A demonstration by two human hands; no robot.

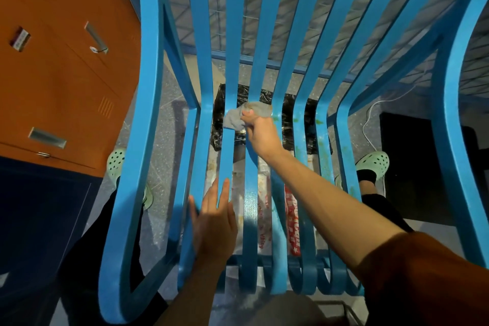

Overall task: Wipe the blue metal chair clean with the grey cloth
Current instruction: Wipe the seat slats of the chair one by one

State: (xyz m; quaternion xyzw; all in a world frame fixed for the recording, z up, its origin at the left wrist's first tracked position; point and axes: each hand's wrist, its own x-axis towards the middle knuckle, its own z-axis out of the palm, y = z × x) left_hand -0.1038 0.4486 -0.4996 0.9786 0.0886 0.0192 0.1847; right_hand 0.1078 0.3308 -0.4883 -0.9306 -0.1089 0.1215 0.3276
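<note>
**Right hand with grey cloth at blue slatted chair**

Right hand [260,131]: fingers curled around the grey cloth [238,116], pressing it onto the slats at the bend where seat meets backrest. Cloth: soft, crumpled, bunched, spanning two slats.

Left hand [213,222]: fingers straight and slightly spread, laid flat on the seat slats near the front left; holds nothing.

Blue metal chair [143,114]: painted, smooth, long curved flat slats with gaps between, looped side frames, front edge rolled under. Greenish specks [318,122] on the slats right of the cloth.

Seen through the gaps: a crinkled black plastic bag [291,124] and a white printed bag [264,219] on the speckled floor [169,103].

Surroundings: pale green perforated clogs [374,163] either side of the chair; orange cabinet [60,74] with recessed metal handles at left; white cable [370,119] at right.
</note>
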